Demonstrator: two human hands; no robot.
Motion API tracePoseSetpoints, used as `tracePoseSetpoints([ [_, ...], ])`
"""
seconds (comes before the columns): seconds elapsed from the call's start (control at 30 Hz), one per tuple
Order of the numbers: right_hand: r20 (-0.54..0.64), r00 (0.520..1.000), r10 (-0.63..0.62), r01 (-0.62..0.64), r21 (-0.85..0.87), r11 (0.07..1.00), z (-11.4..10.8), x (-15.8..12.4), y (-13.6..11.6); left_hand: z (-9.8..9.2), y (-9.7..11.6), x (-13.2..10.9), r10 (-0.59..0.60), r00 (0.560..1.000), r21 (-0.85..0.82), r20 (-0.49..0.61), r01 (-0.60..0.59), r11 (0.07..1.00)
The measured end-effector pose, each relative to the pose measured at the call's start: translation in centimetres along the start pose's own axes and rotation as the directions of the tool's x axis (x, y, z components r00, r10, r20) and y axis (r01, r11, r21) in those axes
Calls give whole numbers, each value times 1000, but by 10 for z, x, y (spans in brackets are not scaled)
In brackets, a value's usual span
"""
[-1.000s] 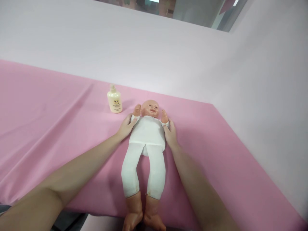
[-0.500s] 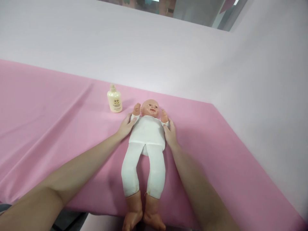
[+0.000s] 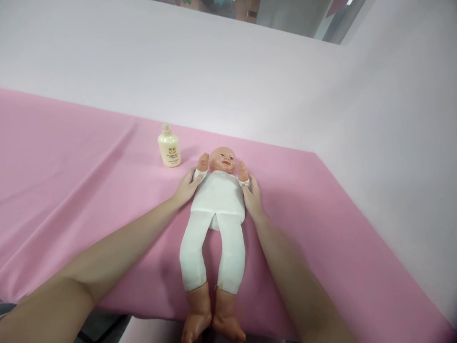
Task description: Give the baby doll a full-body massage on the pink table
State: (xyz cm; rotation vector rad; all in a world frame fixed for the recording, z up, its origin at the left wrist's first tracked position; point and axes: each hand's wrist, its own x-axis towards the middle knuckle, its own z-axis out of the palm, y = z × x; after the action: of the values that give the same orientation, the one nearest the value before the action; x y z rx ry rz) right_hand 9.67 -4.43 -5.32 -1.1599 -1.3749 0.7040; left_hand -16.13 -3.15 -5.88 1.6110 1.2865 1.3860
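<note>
A baby doll [image 3: 218, 195] in a white cloth suit lies face up on the pink cloth [image 3: 89, 190], head away from me and bare feet over the near edge. My left hand [image 3: 185, 189] holds the doll's upper arm on the left side, with the thumb over the white sleeve. On the other side, my right hand [image 3: 253, 199] closes on the doll's other arm just below its raised hand. Both doll arms are bent upward beside the head.
A small cream lotion bottle [image 3: 169, 149] stands upright on the cloth, just left of the doll's head. Pale walls [image 3: 392, 143] rise behind the table and along its right side. The cloth has long folds on the left.
</note>
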Motion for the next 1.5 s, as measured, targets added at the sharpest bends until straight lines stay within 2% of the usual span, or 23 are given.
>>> tracePoseSetpoints([
  [0.6, 34, 999, -30, 34, -127, 991, -1, 0, -2, 1, 5, -1, 7, 1000, 39, 19, -7, 999],
  [1.03, -1, 1000, 25, -25, -30, 999, 0, -1, -6, 0, 8, -1, -21, 1000, 25, 9, 21, 999],
  [1.5, 2, 1000, 28, -27, -38, 999, -1, -2, -9, 0, 8, -1, -51, 998, 15, 25, 50, 999],
])
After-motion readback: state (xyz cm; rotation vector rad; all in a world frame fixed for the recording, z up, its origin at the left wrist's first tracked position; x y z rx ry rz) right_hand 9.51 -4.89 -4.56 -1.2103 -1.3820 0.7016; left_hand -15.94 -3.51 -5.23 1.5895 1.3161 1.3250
